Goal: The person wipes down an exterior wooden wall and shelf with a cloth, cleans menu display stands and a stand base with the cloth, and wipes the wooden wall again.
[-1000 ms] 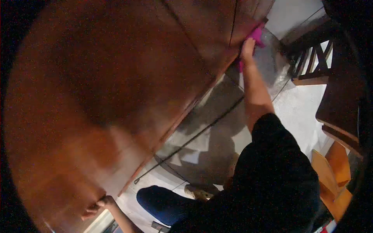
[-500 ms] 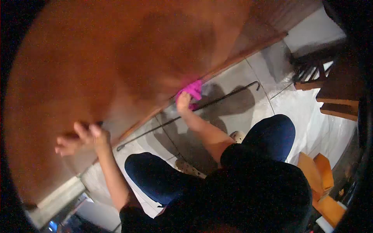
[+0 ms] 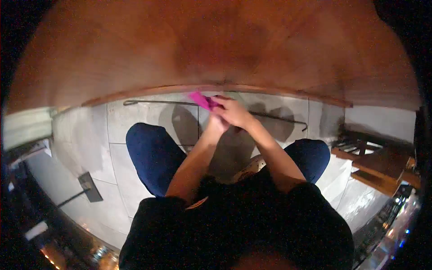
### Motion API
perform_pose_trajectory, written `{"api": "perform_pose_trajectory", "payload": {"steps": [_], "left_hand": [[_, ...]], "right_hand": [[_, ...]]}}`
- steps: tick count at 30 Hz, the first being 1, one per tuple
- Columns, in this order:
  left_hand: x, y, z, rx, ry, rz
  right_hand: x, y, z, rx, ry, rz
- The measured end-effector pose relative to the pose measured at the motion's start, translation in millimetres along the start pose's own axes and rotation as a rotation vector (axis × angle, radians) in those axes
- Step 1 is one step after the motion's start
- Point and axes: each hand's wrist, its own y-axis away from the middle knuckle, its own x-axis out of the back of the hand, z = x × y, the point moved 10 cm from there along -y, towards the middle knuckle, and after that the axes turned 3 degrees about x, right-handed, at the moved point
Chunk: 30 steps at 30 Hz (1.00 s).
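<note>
A bright pink cloth, bunched and partly blurred, is between my hands in front of a brown wooden panel. My right hand is closed on the cloth from the right, its fingers lying over my other hand. From below, my left hand meets it and grips the cloth too; its fingers are largely covered. Beneath the hands, a long thin metal rod with a bent end lies on the tiled floor, close along the panel's lower edge.
My bent knees flank my arms. A brown wooden piece of furniture stands at the right. On the left floor is a flat dark-grey plate on a pole. Pale wall sections border the panel.
My left hand, spread against the panel before, has come over to my right hand and the pink cloth. The cloth has lifted off the panel's base. My view has turned to face the panel squarely.
</note>
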Motion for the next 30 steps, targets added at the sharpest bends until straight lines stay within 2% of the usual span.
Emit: {"api": "perform_pose_trajectory", "payload": {"steps": [1,3,4,5,6,7,9,10,11,13,14,15,16,17,18,19,20,22,23,24,26,27,28,29,30], "left_hand": [[10.0,-30.4,-13.1,-0.012,0.043,-0.034],[-54.7,-34.7,-32.9,-0.003,0.008,-0.263],[-85.9,-43.1,-54.0,0.0,-0.007,-0.37],[-79.6,-101.0,-95.5,0.122,0.155,-0.132],[-81.6,-115.2,-98.7,0.067,0.232,0.022],[-85.2,-124.9,-100.5,0.001,0.297,0.172],[-60.6,-145.4,-96.9,-0.156,0.183,0.326],[-41.3,-154.2,-88.2,-0.231,0.034,0.393],[-15.4,-163.9,-76.0,-0.279,-0.241,0.479],[53.7,-182.1,-10.7,-0.296,-1.062,0.754],[91.7,-192.5,37.6,-0.192,-1.542,0.896],[132.0,-196.7,96.8,-0.022,-1.974,1.012],[169.6,-172.4,185.0,-0.286,-2.172,1.382],[200.0,-136.5,259.5,-0.551,-2.213,1.818],[224.9,-108.2,313.5,-0.98,-1.51,1.688],[228.9,-95.0,330.5,-1.177,-1.402,1.657],[231.8,-76.8,348.0,-1.372,-1.286,1.621],[198.1,-62.1,348.6,-1.152,-1.405,1.581],[173.8,-57.9,330.1,-1.007,-1.537,1.538],[147.0,-60.7,294.5,-0.822,-1.717,1.449],[91.3,-77.0,191.4,-0.438,-2.064,1.101],[68.9,-86.1,140.8,-0.348,-2.109,0.926],[75.9,-127.3,93.6,-0.334,-2.104,0.932],[84.6,-158.2,61.0,-1.021,-1.467,1.064],[41.6,-113.3,70.8,-0.656,-1.605,0.761]], "right_hand": [[12.3,1.3,8.4,0.084,0.071,0.077],[73.3,27.6,-9.1,0.067,-0.075,0.239],[104.9,40.9,-14.6,0.022,0.033,0.4],[131.2,54.6,-16.4,0.1,0.07,0.518],[151.6,67.1,-20.7,0.01,-0.058,0.612],[172.7,78.3,-36.6,0.097,0.028,0.703],[204.2,93.9,-76.9,0.274,0.238,0.859],[212.3,98.9,-103.5,0.368,0.362,0.925],[220.7,102.8,-121.5,0.408,0.439,0.994],[230.2,104.5,-159.3,0.551,0.621,1.12],[231.4,106.0,-176.0,0.647,0.723,1.18],[232.1,99.4,-186.0,0.629,0.932,1.144],[232.8,95.9,-190.3,0.698,0.93,1.159],[231.6,90.8,-192.7,0.766,0.925,1.174],[224.9,78.8,-193.8,0.832,0.938,1.155],[218.0,67.1,-194.7,0.898,0.951,1.135],[212.2,59.4,-189.0,0.851,1.068,1.182],[210.5,42.4,-172.4,0.752,1.292,1.27],[216.8,35.4,-165.0,0.629,1.324,1.27],[213.6,33.5,-165.9,0.659,1.309,1.268],[207.8,33.3,-171.0,0.72,1.286,1.268],[206.0,34.6,-174.2,0.772,1.252,1.287],[200.7,31.1,-181.6,0.788,1.161,1.268],[187.4,29.0,-194.1,0.807,1.068,1.245],[175.5,29.5,-203.5,0.818,0.976,1.216]]}}
